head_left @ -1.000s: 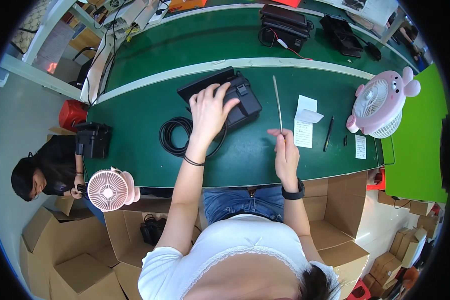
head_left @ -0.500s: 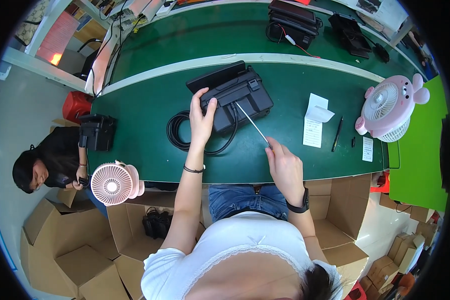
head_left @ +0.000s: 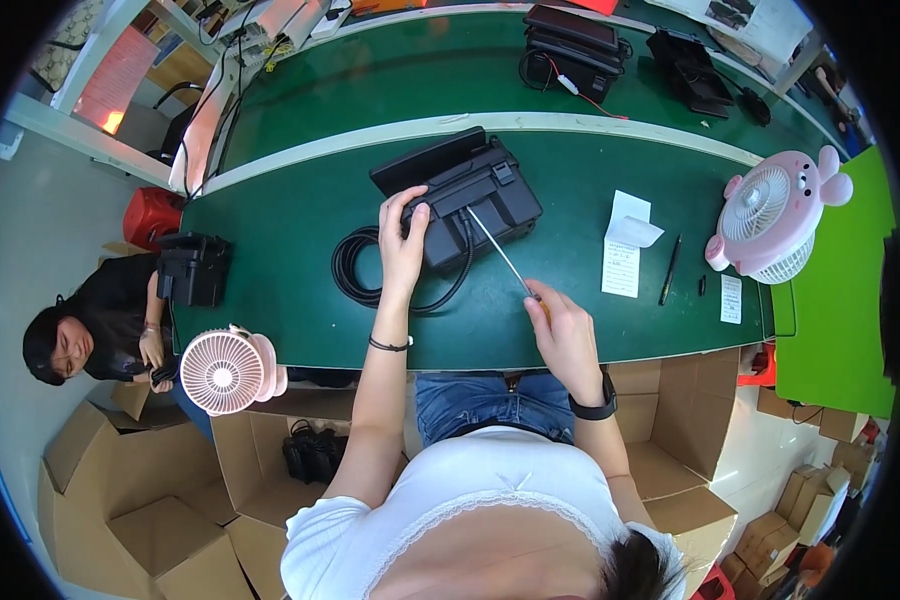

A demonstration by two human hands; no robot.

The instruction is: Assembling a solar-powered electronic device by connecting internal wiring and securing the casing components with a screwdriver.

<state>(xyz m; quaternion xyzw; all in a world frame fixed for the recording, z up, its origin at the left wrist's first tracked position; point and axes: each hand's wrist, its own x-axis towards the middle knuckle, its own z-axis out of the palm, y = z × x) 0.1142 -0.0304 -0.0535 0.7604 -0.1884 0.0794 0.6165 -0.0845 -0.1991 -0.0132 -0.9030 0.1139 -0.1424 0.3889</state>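
Observation:
A black plastic case (head_left: 507, 203) with a raised lid panel (head_left: 425, 162) lies slightly turned on the green table. My left hand (head_left: 402, 245) is closed on its near left side, thumb and fingers pressed against the housing. Between my right thumb and fingers is the handle of a long thin screwdriver (head_left: 502, 252); my right hand (head_left: 566, 335) is closed round it. The tip meets the near side of the case, beside the point where a black cable (head_left: 348, 268) comes out. That cable lies coiled left of the case, partly behind my left wrist.
To the right are a folded paper slip (head_left: 621, 268), a black pen (head_left: 670, 270) and a pink fan (head_left: 760, 215). Another pink fan (head_left: 222, 372) stands at the left edge, near a black case (head_left: 194, 268) and a seated co-worker (head_left: 110, 330). Cardboard boxes (head_left: 170, 530) stand below.
My right hand has shifted slightly left and its grip on the screwdriver handle has turned a little. The tip stays at the case. The co-worker's head and hands have moved slightly.

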